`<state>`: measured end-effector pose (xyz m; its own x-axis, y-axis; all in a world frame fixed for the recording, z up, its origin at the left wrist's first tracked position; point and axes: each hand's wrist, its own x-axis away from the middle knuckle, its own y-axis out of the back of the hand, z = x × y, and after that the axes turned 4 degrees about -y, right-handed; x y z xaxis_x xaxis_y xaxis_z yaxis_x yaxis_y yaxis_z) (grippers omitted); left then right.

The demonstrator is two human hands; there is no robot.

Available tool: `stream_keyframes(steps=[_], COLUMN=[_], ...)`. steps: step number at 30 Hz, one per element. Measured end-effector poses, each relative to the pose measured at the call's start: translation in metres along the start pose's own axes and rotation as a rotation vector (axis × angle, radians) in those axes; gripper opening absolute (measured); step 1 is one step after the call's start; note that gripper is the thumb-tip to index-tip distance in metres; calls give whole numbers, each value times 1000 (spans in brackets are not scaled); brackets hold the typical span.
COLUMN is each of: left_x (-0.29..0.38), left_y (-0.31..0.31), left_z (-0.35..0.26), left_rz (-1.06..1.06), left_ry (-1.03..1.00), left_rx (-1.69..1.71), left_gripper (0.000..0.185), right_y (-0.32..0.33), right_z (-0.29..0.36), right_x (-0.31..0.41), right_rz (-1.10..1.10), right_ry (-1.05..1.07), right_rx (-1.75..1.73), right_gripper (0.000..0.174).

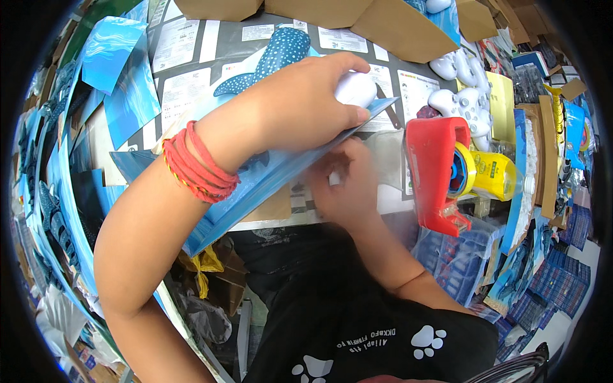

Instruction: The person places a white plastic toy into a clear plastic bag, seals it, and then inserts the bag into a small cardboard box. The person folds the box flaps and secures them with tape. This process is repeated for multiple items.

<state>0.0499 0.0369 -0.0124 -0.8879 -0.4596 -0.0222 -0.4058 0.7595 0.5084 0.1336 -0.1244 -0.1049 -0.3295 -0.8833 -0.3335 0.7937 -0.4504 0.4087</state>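
Note:
My left hand (301, 103), with red cord bracelets at the wrist, lies over a blue printed cardboard package (268, 179). Its fingers reach around a smooth white rounded object (357, 90), probably a controller, and the thumb presses the package's edge. Beyond the wrist lies a blue, white-spotted whale shark toy (287, 48), partly covered by my hand. Below the package's near edge is my right hand (342, 184), blurred, its fingers curled close to the cardboard. A small white patch shows among those fingers; whether it is held cannot be told.
A red tape dispenser (431, 167) with a yellow roll stands to the right, beside a yellow bottle (495, 176). White game controllers (462, 105) are heaped behind it. Brown carton flaps (402, 31) border the far side. Blue printed cards (112, 55) lie at left.

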Motion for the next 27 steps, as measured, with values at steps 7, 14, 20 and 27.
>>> stream_keyframes(steps=[7, 14, 20, 27], left_x=[1, 1, 3, 2], left_y=[-1, -1, 0, 0], left_z=[-3, -1, 1, -5], left_rz=[30, -10, -19, 18], left_ry=[2, -22, -20, -5], left_rx=[1, -16, -26, 5], left_gripper=[57, 55, 56, 55], right_y=[14, -7, 0, -4], right_z=[10, 6, 9, 3], right_x=[1, 17, -2, 2], right_rz=[96, -5, 82, -14], right_ry=[-990, -489, -590, -417], right_rx=[-1108, -502, -788, -677], right_gripper=[17, 22, 21, 37])
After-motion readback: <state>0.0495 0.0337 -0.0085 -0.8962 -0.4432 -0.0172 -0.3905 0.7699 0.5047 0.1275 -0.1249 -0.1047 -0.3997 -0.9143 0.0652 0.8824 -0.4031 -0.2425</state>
